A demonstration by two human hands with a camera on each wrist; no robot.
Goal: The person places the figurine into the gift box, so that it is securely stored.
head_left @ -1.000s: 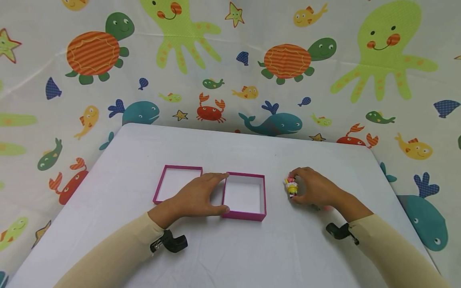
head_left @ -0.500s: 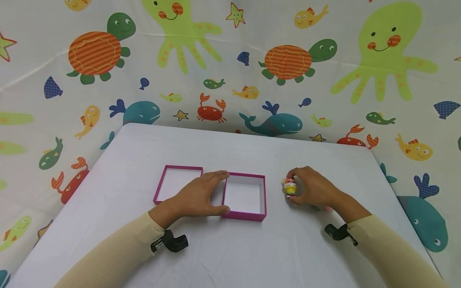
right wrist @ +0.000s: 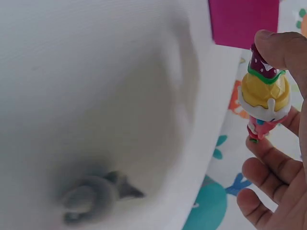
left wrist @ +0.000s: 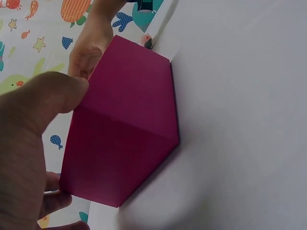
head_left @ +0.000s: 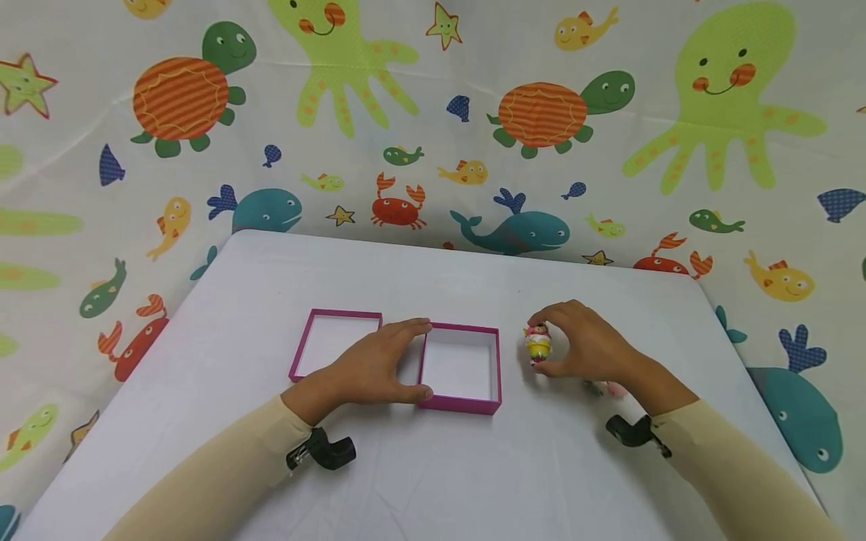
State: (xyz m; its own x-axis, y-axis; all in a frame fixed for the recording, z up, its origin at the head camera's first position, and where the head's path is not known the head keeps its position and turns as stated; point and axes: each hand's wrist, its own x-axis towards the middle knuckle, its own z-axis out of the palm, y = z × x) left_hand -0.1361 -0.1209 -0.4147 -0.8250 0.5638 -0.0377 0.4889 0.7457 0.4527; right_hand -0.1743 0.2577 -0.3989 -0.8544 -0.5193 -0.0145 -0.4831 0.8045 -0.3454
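Observation:
An open box [head_left: 460,406] with magenta sides and a white inside sits mid-table. My left hand [head_left: 372,368] holds it along its left side, thumb at the near corner and fingers at the far one; the left wrist view shows the thumb [left wrist: 72,93] on the rim. To the right of the box, my right hand [head_left: 591,347] pinches a small toy figurine [head_left: 538,344] between thumb and fingertips. In the right wrist view the figurine [right wrist: 265,91] has a yellow middle, white and pink parts and a dark dotted end with green trim, which the thumb presses.
Left of the box lies a shallow magenta-edged tray or lid [head_left: 345,311], partly hidden behind my left hand. Another small pink and dark toy [head_left: 614,389] lies on the white table under my right wrist; it is blurred in the right wrist view. A sea-animal print curtain [head_left: 419,98] hangs behind.
My right hand has moved slightly left and away from me with the figurine, more of the toy under the wrist now shows. The left hand stays on the box.

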